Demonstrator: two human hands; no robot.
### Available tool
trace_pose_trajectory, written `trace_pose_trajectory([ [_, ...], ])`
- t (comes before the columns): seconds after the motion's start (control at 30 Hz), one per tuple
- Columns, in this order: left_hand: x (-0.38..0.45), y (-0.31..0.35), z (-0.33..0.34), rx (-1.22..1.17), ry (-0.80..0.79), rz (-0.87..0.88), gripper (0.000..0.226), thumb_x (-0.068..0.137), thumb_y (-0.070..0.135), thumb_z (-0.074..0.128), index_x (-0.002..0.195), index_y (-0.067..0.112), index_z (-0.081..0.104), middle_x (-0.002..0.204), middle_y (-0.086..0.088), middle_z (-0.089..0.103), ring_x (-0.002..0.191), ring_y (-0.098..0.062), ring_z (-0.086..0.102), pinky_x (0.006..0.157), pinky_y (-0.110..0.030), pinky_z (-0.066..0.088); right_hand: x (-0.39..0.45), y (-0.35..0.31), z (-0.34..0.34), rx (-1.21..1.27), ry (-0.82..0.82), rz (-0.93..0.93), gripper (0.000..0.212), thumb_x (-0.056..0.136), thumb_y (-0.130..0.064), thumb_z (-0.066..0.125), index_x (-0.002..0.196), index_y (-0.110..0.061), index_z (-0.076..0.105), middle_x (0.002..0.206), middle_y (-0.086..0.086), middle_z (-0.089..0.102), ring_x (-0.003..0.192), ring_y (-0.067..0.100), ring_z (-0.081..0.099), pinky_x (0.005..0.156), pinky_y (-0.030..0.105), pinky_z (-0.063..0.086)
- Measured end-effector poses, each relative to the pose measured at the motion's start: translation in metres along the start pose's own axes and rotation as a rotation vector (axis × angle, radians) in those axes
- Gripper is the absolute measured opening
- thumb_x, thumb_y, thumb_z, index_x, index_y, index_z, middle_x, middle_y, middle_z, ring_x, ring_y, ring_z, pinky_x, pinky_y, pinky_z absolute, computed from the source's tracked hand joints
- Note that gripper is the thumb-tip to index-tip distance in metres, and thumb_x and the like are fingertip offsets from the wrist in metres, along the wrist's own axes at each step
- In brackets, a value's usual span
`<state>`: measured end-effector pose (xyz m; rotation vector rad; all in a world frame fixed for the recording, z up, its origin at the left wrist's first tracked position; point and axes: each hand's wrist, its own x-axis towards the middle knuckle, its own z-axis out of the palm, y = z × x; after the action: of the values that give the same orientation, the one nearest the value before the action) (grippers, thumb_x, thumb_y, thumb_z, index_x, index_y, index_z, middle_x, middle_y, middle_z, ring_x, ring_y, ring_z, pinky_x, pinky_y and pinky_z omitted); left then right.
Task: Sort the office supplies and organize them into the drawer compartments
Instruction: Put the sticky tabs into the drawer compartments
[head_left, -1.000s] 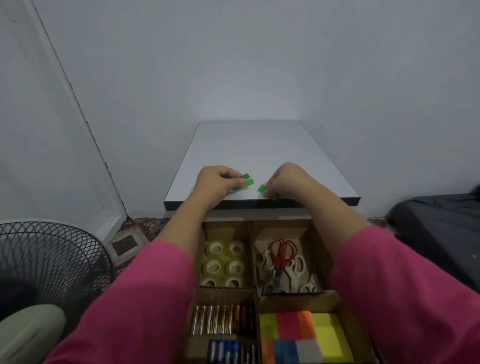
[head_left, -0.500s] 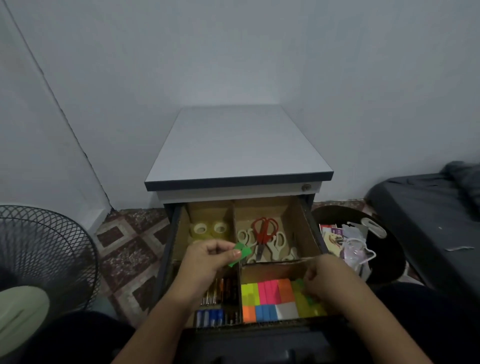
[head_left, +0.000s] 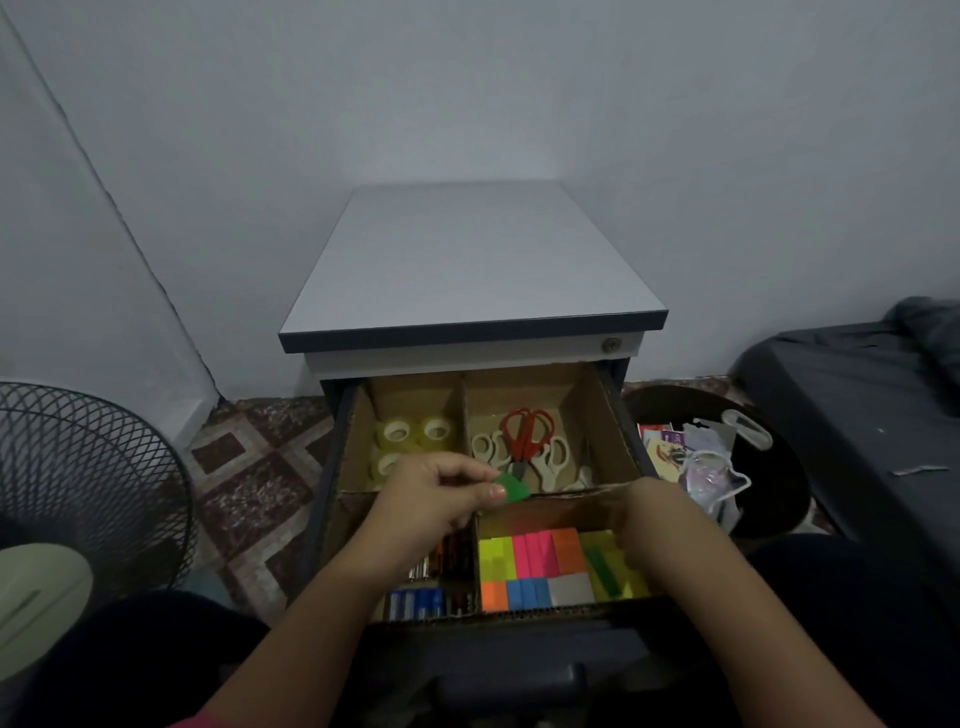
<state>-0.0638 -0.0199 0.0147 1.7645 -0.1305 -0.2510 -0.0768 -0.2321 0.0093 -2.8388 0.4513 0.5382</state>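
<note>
The open drawer (head_left: 621, 447) has cardboard compartments. Tape rolls (head_left: 415, 432) lie back left, with red and white scissors (head_left: 525, 441) back right. Batteries (head_left: 423, 600) fill the front left and coloured sticky notes (head_left: 535, 564) the front right. My left hand (head_left: 434, 501) pinches a small green note pad (head_left: 513, 488) above the middle divider. My right hand (head_left: 662, 525) reaches down into the sticky-note compartment. Its fingertips are at a green strip (head_left: 605, 571) lying on the yellow notes; the grip is hidden.
The grey cabinet top (head_left: 467, 260) is bare above the drawer. A wire fan (head_left: 78, 467) stands on the left floor. A dark round bin (head_left: 769, 509) with packaging sits right of the drawer, and a dark mattress (head_left: 857, 415) lies beyond it.
Both hands came down from the cabinet top to the drawer with green pieces. The right hand's piece now lies among the sticky notes; the left hand has shifted a little right.
</note>
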Motion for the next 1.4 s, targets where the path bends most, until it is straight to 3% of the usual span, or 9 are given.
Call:
trace_pose_trajectory([
  [0.1, 0.000, 0.003, 0.019, 0.153, -0.171, 0.043, 0.014, 0.080, 0.009, 0.074, 0.082, 0.023, 0.075, 0.074, 0.004, 0.071, 0.054, -0.006, 0.056, 0.055, -0.017, 0.047, -0.006, 0.017, -0.015, 0.320, 0.030, -0.026, 0.015, 0.090, -0.010, 0.054, 0.089, -0.006, 0.068, 0.067, -0.002, 0.059, 0.055, 0.008, 0.057, 0.044, 0.016, 0.042],
  [0.27, 0.015, 0.003, 0.067, 0.641, -0.426, 0.175, 0.017, 0.089, 0.015, 0.063, 0.103, 0.019, 0.072, 0.095, 0.008, 0.066, 0.079, -0.002, 0.061, 0.074, -0.020, 0.051, -0.013, 0.016, -0.037, 0.514, -0.229, 0.081, 0.011, 0.095, -0.009, 0.054, 0.091, -0.013, 0.062, 0.091, 0.009, 0.067, 0.092, 0.025, 0.068, 0.087, 0.037, 0.056],
  [0.4, 0.029, 0.005, 0.100, 1.003, -0.604, 0.268, 0.017, 0.090, 0.008, 0.052, 0.100, 0.012, 0.066, 0.098, -0.008, 0.062, 0.086, -0.022, 0.058, 0.073, -0.035, 0.048, -0.010, 0.023, -0.037, 0.539, -0.082, 0.011, 0.011, 0.090, -0.006, 0.057, 0.092, -0.004, 0.068, 0.076, 0.008, 0.065, 0.067, 0.020, 0.066, 0.071, 0.036, 0.060],
  [0.5, 0.032, 0.009, 0.115, 1.103, -0.626, 0.219, 0.017, 0.092, 0.003, 0.050, 0.101, 0.004, 0.064, 0.089, -0.011, 0.058, 0.076, -0.023, 0.054, 0.063, -0.031, 0.041, -0.011, 0.027, -0.044, 0.645, -0.322, 0.200, 0.021, 0.095, -0.010, 0.053, 0.112, -0.006, 0.063, 0.079, 0.009, 0.060, 0.067, 0.019, 0.059, 0.072, 0.031, 0.052],
  [0.63, 0.031, 0.014, 0.119, 1.154, -0.606, 0.215, 0.016, 0.092, 0.002, 0.050, 0.099, 0.002, 0.064, 0.075, -0.005, 0.050, 0.071, -0.021, 0.049, 0.063, -0.031, 0.039, -0.015, 0.035, -0.031, 0.566, 0.027, -0.039, 0.013, 0.086, -0.002, 0.058, 0.091, -0.001, 0.070, 0.072, 0.011, 0.067, 0.057, 0.021, 0.066, 0.055, 0.034, 0.059],
  [0.8, 0.029, 0.010, 0.097, 1.025, -0.577, 0.278, 0.023, 0.089, 0.006, 0.054, 0.106, 0.014, 0.068, 0.100, -0.005, 0.064, 0.086, -0.022, 0.060, 0.072, -0.034, 0.051, -0.007, 0.024, -0.050, 0.412, -0.380, 0.138, 0.024, 0.095, -0.015, 0.054, 0.118, -0.016, 0.061, 0.094, 0.006, 0.066, 0.078, 0.018, 0.066, 0.066, 0.031, 0.055],
  [0.93, 0.011, 0.009, 0.058, 0.837, -0.502, 0.256, 0.032, 0.094, 0.016, 0.057, 0.125, 0.021, 0.063, 0.124, 0.008, 0.061, 0.111, -0.004, 0.055, 0.098, -0.025, 0.046, -0.010, 0.018, -0.030, 0.059, -0.117, -0.053, 0.022, 0.088, -0.013, 0.060, 0.108, -0.012, 0.067, 0.101, 0.006, 0.067, 0.091, 0.020, 0.067, 0.080, 0.030, 0.056],
  [1.17, -0.011, -0.006, 0.020, 0.228, -0.195, 0.027, 0.022, 0.090, 0.005, 0.061, 0.096, 0.023, 0.072, 0.095, 0.000, 0.073, 0.091, -0.011, 0.066, 0.084, -0.021, 0.053, -0.016, -0.004, 0.006, -0.063, 0.048, -0.113, 0.015, 0.091, -0.007, 0.050, 0.100, -0.011, 0.062, 0.104, 0.006, 0.062, 0.097, 0.022, 0.063, 0.080, 0.031, 0.052],
  [1.4, -0.006, -0.004, 0.019, 0.078, -0.205, 0.005, 0.019, 0.091, 0.003, 0.058, 0.095, 0.016, 0.071, 0.094, 0.000, 0.074, 0.080, -0.009, 0.066, 0.070, -0.020, 0.051, -0.016, -0.009, 0.015, -0.142, 0.065, -0.110, 0.022, 0.096, -0.009, 0.043, 0.108, -0.012, 0.061, 0.115, 0.005, 0.062, 0.109, 0.022, 0.060, 0.086, 0.031, 0.048],
])
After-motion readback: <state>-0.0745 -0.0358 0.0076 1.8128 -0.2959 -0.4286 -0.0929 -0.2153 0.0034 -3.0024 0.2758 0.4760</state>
